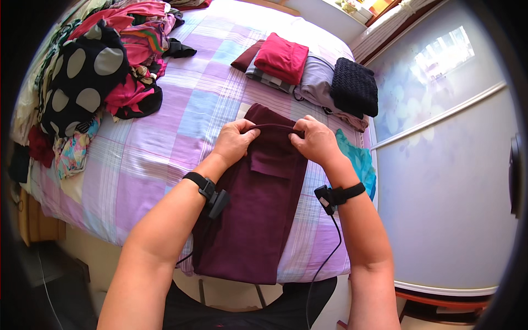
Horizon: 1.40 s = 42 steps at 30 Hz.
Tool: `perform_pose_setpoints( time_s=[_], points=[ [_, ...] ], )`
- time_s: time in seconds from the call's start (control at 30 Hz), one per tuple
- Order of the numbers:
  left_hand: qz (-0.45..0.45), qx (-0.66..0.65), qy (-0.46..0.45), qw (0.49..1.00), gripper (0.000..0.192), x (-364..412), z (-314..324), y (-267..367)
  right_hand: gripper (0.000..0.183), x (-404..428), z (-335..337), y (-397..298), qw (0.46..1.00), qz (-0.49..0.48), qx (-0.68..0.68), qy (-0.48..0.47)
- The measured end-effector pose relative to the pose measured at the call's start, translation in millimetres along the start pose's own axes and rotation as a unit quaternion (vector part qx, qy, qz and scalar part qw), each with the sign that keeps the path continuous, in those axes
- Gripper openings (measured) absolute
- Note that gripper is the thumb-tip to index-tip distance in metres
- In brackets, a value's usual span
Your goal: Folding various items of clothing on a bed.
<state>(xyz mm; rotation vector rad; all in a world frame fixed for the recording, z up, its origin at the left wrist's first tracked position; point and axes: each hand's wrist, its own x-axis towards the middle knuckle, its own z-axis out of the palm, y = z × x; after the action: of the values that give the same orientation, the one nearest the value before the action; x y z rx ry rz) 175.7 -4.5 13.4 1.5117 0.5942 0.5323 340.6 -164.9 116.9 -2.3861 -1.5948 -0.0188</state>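
Note:
A dark maroon garment (251,222), folded lengthwise into a long strip, lies on the bed before me and reaches the near edge of the mattress. My left hand (237,142) pinches the left end of a raised fold near its far end. At the right end of the same fold, my right hand (311,138) grips the cloth between thumb and fingers. The fold stands a little above the layers under it, and a flap of the cloth hangs between the hands. Each wrist wears a black strap with a small black device.
Folded clothes lie beyond my hands: a red one (284,55), a grey one (317,76) and a black knitted one (354,86). Teal cloth (357,161) is at the right edge. A loose clothes heap (88,78) covers the left side. Sliding doors (445,198) stand right of the bed.

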Motion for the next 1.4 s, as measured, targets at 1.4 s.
perform_pose_setpoints(
  time_s=[1.4],
  points=[
    [0.119, 0.132, -0.104, 0.979, 0.01, -2, -10, 11, 0.013, -76, 47, 0, 0.94, 0.015, 0.316, 0.127]
  ],
)
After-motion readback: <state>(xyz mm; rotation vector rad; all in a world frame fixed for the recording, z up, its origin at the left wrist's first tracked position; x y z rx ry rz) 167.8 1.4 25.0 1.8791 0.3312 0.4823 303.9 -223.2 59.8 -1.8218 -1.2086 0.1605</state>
